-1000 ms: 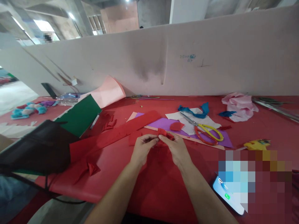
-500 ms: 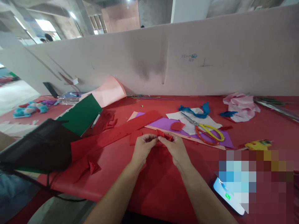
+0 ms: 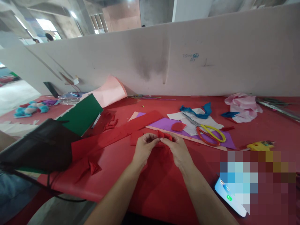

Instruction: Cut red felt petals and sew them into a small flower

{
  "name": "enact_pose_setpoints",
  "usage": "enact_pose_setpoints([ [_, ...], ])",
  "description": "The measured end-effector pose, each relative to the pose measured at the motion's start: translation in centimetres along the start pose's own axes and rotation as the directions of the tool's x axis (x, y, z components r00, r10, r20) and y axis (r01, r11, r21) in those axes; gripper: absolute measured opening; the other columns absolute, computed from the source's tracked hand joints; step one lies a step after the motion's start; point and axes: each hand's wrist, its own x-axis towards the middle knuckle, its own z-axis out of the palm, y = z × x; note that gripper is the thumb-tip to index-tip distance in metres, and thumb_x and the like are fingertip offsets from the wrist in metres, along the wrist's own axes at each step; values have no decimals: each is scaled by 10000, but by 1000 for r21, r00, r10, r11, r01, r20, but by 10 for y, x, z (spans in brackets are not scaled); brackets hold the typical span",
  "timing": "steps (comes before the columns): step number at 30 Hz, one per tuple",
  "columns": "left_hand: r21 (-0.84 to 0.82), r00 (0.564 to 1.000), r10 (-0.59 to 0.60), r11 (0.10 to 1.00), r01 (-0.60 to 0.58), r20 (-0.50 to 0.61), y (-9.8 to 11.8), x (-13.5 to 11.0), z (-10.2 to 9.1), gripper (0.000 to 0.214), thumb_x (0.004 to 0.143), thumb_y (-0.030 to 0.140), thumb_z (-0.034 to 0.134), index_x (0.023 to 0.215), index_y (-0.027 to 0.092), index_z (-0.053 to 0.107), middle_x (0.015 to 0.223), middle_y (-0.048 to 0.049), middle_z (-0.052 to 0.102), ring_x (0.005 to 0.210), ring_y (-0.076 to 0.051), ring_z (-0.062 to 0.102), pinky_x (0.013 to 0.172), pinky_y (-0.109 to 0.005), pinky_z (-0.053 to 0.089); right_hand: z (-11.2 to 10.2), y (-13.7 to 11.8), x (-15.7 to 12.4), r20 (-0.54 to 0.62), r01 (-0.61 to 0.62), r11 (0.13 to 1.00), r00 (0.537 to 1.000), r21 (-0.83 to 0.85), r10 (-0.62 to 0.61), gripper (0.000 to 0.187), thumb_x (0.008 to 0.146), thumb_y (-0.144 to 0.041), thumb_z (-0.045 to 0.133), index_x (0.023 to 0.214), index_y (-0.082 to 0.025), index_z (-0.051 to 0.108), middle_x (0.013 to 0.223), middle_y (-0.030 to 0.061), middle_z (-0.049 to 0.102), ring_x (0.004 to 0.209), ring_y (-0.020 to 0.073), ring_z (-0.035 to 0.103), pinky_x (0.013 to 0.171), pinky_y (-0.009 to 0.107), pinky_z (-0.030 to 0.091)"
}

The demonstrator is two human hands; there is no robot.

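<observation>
**Both hands pinching a folded red paper piece above the counter**

I see the left hand point(image 3: 144, 148) and the right hand point(image 3: 177, 150) meeting at mid-frame, fingertips turned toward each other. Each grip is closed on the folded red paper piece point(image 3: 164, 135), the left at its left end and the right along its right side. The pleated top of the piece sticks up between the thumbs. The piece sits just above the red counter point(image 3: 257, 131), at the near edge of the purple sheet point(image 3: 164, 124) and over a larger red sheet point(image 3: 161, 181) that runs back toward me.

Left of the hands, a long red strip point(image 3: 122, 132) lies slantwise, and a small red scrap point(image 3: 93, 167) lies nearer the counter's edge. A red oval cut-out point(image 3: 178, 126) rests on the purple sheet just beyond the hands. To the right, well apart from the right hand, lie scissors point(image 3: 208, 131) with yellow and red handles. A yellow glue gun point(image 3: 259, 145) lies farther right, and a phone point(image 3: 228, 197) with a lit screen lies at the lower right. A green sheet point(image 3: 81, 115) and a black bag point(image 3: 37, 147) occupy the left side.
</observation>
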Motion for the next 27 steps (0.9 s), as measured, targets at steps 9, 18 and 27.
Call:
enact_pose_setpoints([
  [9, -31, 1000, -26, 999, 25, -16, -8, 3, -1, 179, 641, 230, 743, 800, 147, 737, 809, -66, 721, 760, -168, 627, 783, -309, 466, 0, -1, 1, 35, -2, 999, 999, 48, 1, 168, 630, -237, 722, 793, -198, 710, 783, 4, 701, 768, 178, 610, 791, 318, 462],
  [18, -174, 982, -191, 967, 188, -3, 0, 1, -2, 228, 523, 243, 825, 692, 140, 712, 663, -33, 688, 624, -125, 607, 667, -261, 462, 1, 0, 2, 23, -21, 999, 1000, 44, 20, 111, 660, -286, 728, 719, -197, 696, 721, 7, 693, 745, 195, 618, 799, 355, 467],
  [27, -156, 977, -211, 966, 207, -11, -3, 2, -5, 223, 514, 242, 830, 644, 145, 677, 608, 6, 631, 550, -76, 538, 578, -213, 395, 4, -2, -1, 45, -5, 997, 999, 76, 1, 87, 704, -278, 700, 747, -207, 727, 742, -3, 723, 742, 180, 628, 750, 306, 469],
])
